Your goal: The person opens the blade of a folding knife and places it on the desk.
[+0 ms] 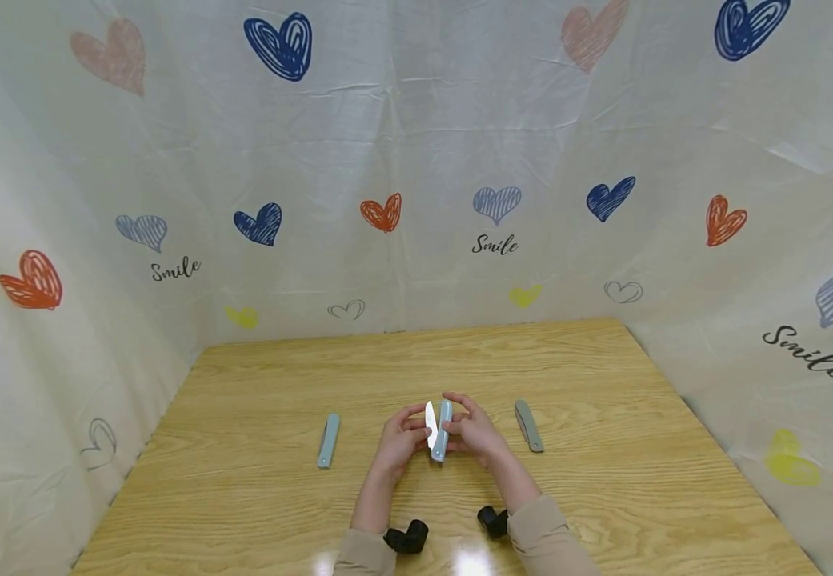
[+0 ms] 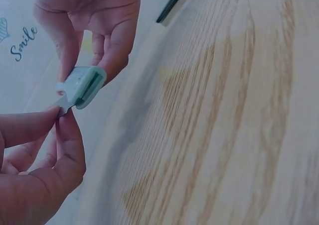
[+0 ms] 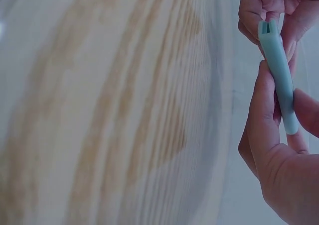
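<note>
Pinching the blade [image 1: 430, 418] of a partly opened light-blue knife [image 1: 440, 444], the left hand [image 1: 398, 442] faces the right hand [image 1: 479, 434], whose fingers [image 3: 263, 100] grip the handle [image 1: 446, 416], apparently just above the wood-grained table [image 1: 258, 392]; a folded blue knife [image 1: 328, 442] and grey-green knife [image 1: 528, 426] lie either side, heart-printed cloth [image 1: 430, 120] behind.

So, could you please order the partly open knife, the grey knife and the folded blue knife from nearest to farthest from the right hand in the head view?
1. Partly open knife: gripped by the right hand.
2. Grey knife: on the table, to that hand's right.
3. Folded blue knife: on the table, beyond the left hand.
</note>
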The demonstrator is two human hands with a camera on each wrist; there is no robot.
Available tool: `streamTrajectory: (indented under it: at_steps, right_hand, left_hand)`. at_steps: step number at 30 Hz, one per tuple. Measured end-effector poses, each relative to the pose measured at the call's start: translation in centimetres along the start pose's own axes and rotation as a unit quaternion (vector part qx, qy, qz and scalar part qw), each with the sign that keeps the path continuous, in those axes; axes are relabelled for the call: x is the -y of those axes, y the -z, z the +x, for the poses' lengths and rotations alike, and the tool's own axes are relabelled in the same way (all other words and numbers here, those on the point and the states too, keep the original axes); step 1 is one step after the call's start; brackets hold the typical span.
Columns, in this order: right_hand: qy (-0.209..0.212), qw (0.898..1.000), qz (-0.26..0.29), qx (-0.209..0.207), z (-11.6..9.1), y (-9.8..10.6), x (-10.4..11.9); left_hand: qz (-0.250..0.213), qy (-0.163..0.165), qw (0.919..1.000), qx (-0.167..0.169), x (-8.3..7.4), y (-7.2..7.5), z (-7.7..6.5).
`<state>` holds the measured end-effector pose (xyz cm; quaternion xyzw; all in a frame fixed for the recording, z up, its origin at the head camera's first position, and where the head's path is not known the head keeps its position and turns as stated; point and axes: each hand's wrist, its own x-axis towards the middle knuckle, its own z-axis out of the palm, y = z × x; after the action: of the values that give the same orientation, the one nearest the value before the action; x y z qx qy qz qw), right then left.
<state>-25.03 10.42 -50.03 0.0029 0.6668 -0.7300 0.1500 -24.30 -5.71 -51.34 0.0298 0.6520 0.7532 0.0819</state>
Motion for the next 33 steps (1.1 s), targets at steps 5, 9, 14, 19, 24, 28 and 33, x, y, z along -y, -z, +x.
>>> streamTrajectory:
  at_steps: [5, 9, 14, 19, 24, 28, 33]
  right_hand:
    - [-0.001, 1.0, 0.001, -0.005, -0.03, 0.05, 0.0]
    - [-0.003, 1.0, 0.002, -0.009, -0.1, 0.09, 0.01]
    - [-0.004, 1.0, -0.006, -0.016, -0.24, 0.17, 0.05]
    - [-0.005, 1.0, -0.006, -0.022, -0.25, 0.24, 0.06]
    - [-0.005, 1.0, 0.007, -0.021, -0.15, 0.35, 0.0]
    - [-0.004, 1.0, 0.015, -0.022, -0.13, 0.44, -0.09]
    - [-0.01, 0.999, 0.016, -0.028, -0.08, 0.55, -0.24]
  left_hand:
    - [-0.002, 0.0, 1.0, -0.009, -0.11, 0.02, -0.15]
    - [-0.004, -0.001, 0.9999, -0.01, 0.0, 0.06, -0.14]
    - [-0.008, 0.002, 0.9998, -0.016, 0.08, 0.05, -0.16]
    - [-0.012, 0.0, 0.9997, -0.02, 0.22, 0.07, -0.08]
    - [-0.01, 0.004, 0.9996, -0.025, 0.03, -0.03, -0.13]
    - [-0.006, 0.007, 0.9994, -0.032, -0.08, -0.02, -0.18]
    - [-0.005, 0.007, 0.9993, -0.038, -0.23, 0.14, -0.27]
